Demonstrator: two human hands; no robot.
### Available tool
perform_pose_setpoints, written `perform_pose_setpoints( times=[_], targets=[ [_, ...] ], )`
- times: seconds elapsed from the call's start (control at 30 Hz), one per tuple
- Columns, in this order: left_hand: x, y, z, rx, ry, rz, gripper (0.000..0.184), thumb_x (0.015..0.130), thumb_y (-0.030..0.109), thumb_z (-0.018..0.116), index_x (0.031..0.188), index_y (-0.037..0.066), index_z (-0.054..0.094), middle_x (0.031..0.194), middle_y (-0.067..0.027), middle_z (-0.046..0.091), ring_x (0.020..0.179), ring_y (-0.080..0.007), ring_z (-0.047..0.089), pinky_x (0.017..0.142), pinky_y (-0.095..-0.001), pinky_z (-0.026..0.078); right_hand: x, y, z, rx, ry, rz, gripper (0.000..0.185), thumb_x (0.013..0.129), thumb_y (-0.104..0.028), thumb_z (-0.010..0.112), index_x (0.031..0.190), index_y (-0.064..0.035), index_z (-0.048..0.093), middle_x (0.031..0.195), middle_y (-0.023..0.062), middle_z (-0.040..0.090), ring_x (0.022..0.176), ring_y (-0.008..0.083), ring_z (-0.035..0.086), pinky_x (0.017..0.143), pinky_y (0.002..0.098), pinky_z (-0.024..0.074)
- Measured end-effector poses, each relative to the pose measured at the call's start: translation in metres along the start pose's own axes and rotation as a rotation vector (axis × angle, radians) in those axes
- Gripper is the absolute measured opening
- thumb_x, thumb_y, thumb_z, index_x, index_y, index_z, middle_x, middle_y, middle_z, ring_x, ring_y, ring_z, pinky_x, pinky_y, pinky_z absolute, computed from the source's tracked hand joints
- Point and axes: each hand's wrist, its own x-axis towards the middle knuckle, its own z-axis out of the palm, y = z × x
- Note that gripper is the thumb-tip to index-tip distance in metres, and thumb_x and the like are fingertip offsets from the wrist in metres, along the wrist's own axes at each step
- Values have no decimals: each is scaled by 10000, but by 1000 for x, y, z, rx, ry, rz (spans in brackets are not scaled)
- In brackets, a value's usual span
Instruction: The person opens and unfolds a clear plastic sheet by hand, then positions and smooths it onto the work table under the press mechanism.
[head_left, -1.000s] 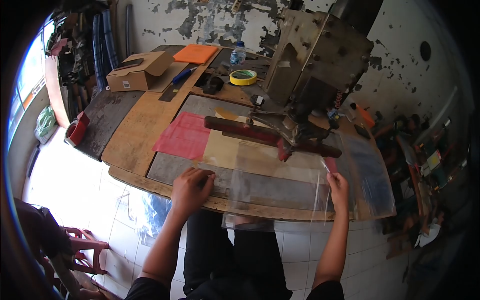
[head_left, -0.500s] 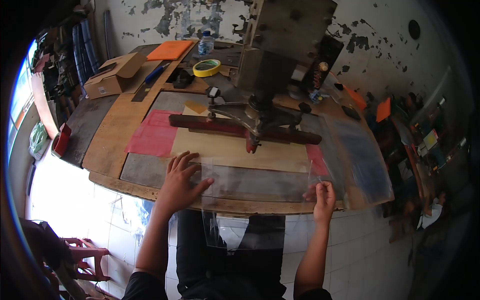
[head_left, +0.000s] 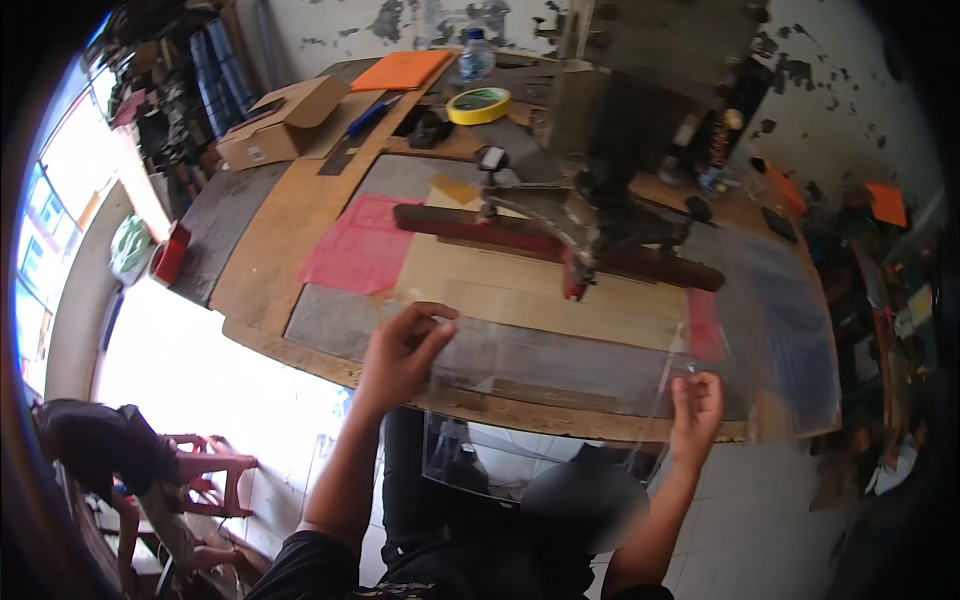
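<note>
A clear plastic sheet (head_left: 560, 375) spans the space between my hands and hangs past the table's front edge. My left hand (head_left: 402, 352) is at its upper left corner, thumb and fingers closed around the film. Its right side is pinched by my right hand (head_left: 695, 408). Beyond the sheet, a cream board (head_left: 520, 290) lies on the grey plate, with pink material (head_left: 360, 250) at its left and a pink strip (head_left: 705, 325) at its right. The dark red bar (head_left: 480, 236) of the machine (head_left: 630, 110) crosses above the board.
At the back are a cardboard box (head_left: 285, 122), an orange sheet (head_left: 402, 70), yellow tape (head_left: 478, 106) and a bottle (head_left: 476, 58). More clear film (head_left: 785, 335) lies at the right. Another person (head_left: 120, 465) is at the lower left, near a red stool (head_left: 215, 470).
The camera view has shifted. My left hand, spread half a second ago, has closed at the sheet's left corner. The sheet now stretches between both hands.
</note>
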Motion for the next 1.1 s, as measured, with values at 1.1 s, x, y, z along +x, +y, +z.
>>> perform_pose_setpoints(
  times=[1.1],
  targets=[
    [6,-11,-7,-170,-237,250,204,1016,43,687,1212,-16,680,1272,-130,711,1180,-197,672,1015,-344,520,-3,-11,-6,118,-165,-14,360,1031,-234,739,1257,11,603,1099,148,768,1046,224,723,950,339,532]
  ],
)
